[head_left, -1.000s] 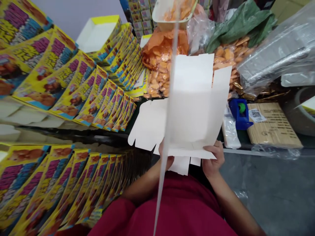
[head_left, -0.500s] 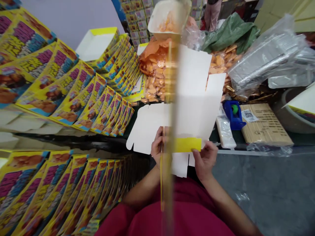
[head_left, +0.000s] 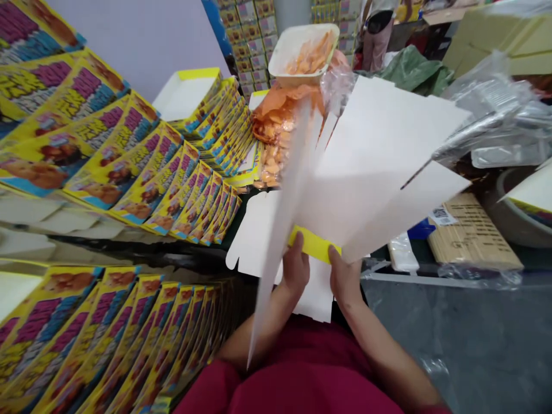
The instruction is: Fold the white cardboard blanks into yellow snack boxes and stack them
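Note:
A flat white cardboard box blank [head_left: 371, 172] is held up in front of me, tilted to the right, with a yellow flap [head_left: 314, 246] folded over at its near edge. My left hand [head_left: 295, 270] grips the near edge at the flap's left end, fingers closed. My right hand [head_left: 344, 280] pinches the flap's right end. One side panel [head_left: 280, 230] of the blank stands edge-on towards the camera and looks blurred. Another white blank [head_left: 254, 236] lies flat on the table beneath.
Rows of yellow printed cartons [head_left: 129, 172] fan out at the left, more at the lower left [head_left: 86, 333]. A pile of orange snack packets [head_left: 271, 144] and a tray [head_left: 306, 52] of them sit behind. Plastic-wrapped trays [head_left: 504, 126], a brown box [head_left: 470, 236] and a person [head_left: 375, 29] are at the right and back.
The blank has swung up and tilted to the right. Both hands moved closer together on the folded yellow flap, which first appeared half a second ago.

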The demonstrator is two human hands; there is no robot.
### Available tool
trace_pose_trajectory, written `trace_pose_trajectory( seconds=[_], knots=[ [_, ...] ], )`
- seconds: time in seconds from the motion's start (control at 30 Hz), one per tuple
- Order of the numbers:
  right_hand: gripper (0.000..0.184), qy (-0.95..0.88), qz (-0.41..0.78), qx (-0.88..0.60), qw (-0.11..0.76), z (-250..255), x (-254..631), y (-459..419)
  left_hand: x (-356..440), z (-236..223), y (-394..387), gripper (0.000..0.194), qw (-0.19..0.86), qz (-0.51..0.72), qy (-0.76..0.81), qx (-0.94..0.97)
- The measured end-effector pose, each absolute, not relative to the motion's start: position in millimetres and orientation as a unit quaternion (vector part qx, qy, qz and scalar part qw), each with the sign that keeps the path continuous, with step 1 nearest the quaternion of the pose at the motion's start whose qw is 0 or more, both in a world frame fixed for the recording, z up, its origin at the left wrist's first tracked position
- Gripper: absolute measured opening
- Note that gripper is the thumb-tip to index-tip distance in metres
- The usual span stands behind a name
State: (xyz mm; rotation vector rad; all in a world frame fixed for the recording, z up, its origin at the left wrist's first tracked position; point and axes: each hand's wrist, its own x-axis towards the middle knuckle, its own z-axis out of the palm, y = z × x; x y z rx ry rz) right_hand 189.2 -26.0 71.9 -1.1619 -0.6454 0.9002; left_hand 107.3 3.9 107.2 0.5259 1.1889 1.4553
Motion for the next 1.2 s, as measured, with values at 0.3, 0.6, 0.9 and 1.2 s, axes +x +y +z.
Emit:
trace_pose_trajectory(
  seconds=[0.3, 0.6, 0.9, 1.2],
  knots=[
    [0.052, -0.326, 0.413, -0.548, 0.65, 58.4, 172.5, -38.3, 108.8, 94.8, 8.7, 0.018, 0.558, 0.621, 0.514, 0.195],
    [0.056, -0.377, 0.362, -0.546, 0.655, 31.6, 170.1, -40.2, 103.9, 72.7, 17.0, 0.019, 0.568, 0.623, 0.514, 0.16],
    [0.054, -0.393, 0.331, -0.564, 0.646, 29.7, 167.6, -42.2, 101.5, 81.1, 23.9, 0.015, 0.573, 0.601, 0.539, 0.14],
    [0.052, -0.363, 0.394, -0.549, 0.642, 39.6, 171.9, -40.2, 124.8, 68.8, -6.6, 0.032, 0.642, 0.573, 0.474, 0.189]
  ],
)
